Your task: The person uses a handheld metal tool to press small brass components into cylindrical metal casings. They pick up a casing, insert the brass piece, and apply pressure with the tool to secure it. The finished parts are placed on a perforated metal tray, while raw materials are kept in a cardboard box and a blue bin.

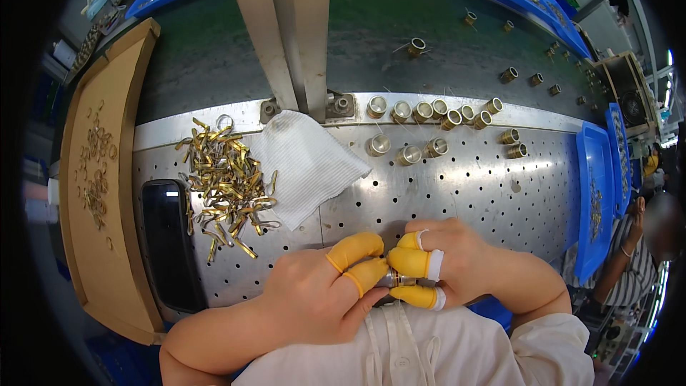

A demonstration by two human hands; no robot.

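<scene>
Close to my body, my left hand [311, 289] and my right hand [457, 261] meet around a small metal cylinder [391, 280] with a brass-coloured band. Yellow finger cots cover some fingertips on both hands. Most of the cylinder is hidden by my fingers, which are closed on it from both sides. Ahead, on the perforated metal worktop [336, 207], stand several similar silver-and-brass cylinders [409, 154], some with thin wires sticking out. To the left lies a heap of brass-coloured looped metal strips [225, 179], beside a folded white cloth [307, 164].
A black phone [170, 243] lies left of the heap, by a cardboard tray [136, 257] holding small rings. A metal post [296, 43] rises before a dark green belt [386, 11] carrying more cylinders. Blue trays [587, 243] and another person [622, 264] are at right.
</scene>
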